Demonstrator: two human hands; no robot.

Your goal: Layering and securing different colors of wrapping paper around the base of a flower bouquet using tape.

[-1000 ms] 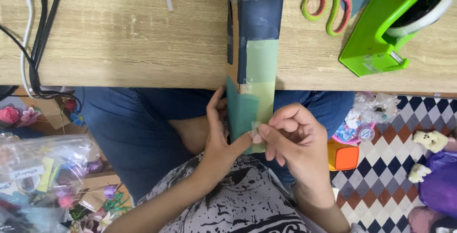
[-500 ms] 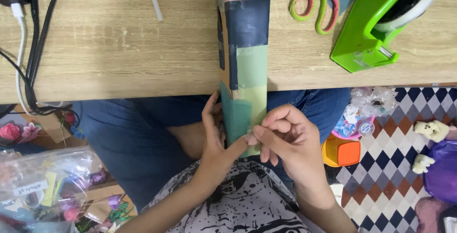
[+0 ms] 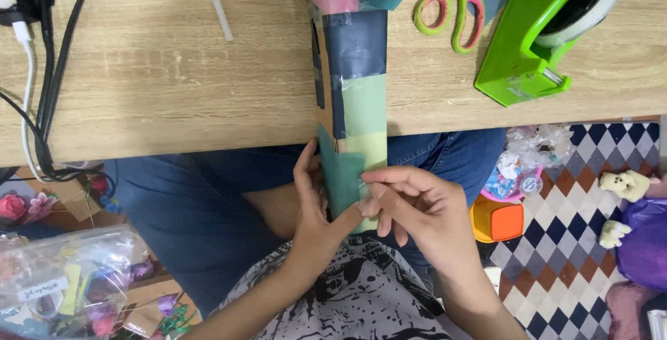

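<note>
Both hands have barely shifted: left hand [image 3: 316, 204] still grips the paper-wrapped cardboard tube [image 3: 352, 114], right hand [image 3: 417, 204] fingers pinching the teal strip [image 3: 342, 176].

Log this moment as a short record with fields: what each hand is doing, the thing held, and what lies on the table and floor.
left hand: grips the left side of the paper-covered box, thumb across its front
right hand: fingers press a teal paper piece onto the box's near end
paper-covered box: long, with navy, green and yellow patches, lying off the table edge toward the lap
table: wooden; green tape dispenser, green-handled scissors, cables
floor: checkered mat, orange cube, clear bag of small flowers
</note>
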